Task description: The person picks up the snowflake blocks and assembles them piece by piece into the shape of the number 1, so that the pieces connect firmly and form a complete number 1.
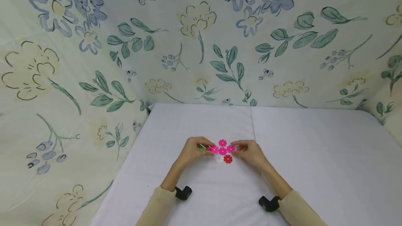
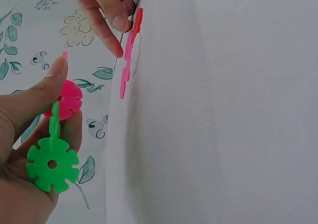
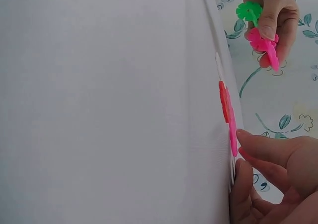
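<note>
My left hand (image 1: pixel 196 148) pinches joined plastic snowflake discs between thumb and fingers. A green disc (image 2: pixel 52 164) with a round hole and notched rim hangs from them, and a pink disc (image 2: pixel 70 100) sits nearer the fingertips. Low over the white cloth, my right hand (image 1: pixel 249 152) has its thumb and fingertips about the edge of a pink disc (image 1: pixel 230 149). More pink discs, one upper (image 1: pixel 222 143) and one lower (image 1: pixel 222 151), lie beside it. Just below are a red disc (image 1: pixel 228 159) and a white disc (image 1: pixel 219 158). The right fingers partly hide the pink disc's edge.
A white cloth (image 1: pixel 201 191) covers the table, with a crease running down right of the discs. Floral fabric (image 1: pixel 194 58) rises behind and at the left. Black wrist mounts stick out from the left cuff (image 1: pixel 184 193) and right cuff (image 1: pixel 269 204).
</note>
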The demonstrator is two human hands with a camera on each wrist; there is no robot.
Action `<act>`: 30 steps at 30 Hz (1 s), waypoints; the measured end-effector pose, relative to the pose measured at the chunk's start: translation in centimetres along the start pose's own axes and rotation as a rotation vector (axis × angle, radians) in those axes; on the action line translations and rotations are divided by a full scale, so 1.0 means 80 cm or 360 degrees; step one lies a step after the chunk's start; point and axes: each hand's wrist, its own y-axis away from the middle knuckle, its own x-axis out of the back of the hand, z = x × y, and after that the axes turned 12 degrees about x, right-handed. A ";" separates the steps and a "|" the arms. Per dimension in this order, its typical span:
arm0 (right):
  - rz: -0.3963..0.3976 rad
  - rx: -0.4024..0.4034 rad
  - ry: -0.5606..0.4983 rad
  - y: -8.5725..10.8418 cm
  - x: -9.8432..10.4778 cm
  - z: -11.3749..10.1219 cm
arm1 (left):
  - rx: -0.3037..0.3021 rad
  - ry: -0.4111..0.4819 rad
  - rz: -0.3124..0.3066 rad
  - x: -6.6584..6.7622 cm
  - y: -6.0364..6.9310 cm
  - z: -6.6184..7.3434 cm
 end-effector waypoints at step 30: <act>0.0034 0.0269 -0.0239 0.027 0.011 -0.028 | -0.0015 0.0032 -0.0054 -0.005 0.001 0.015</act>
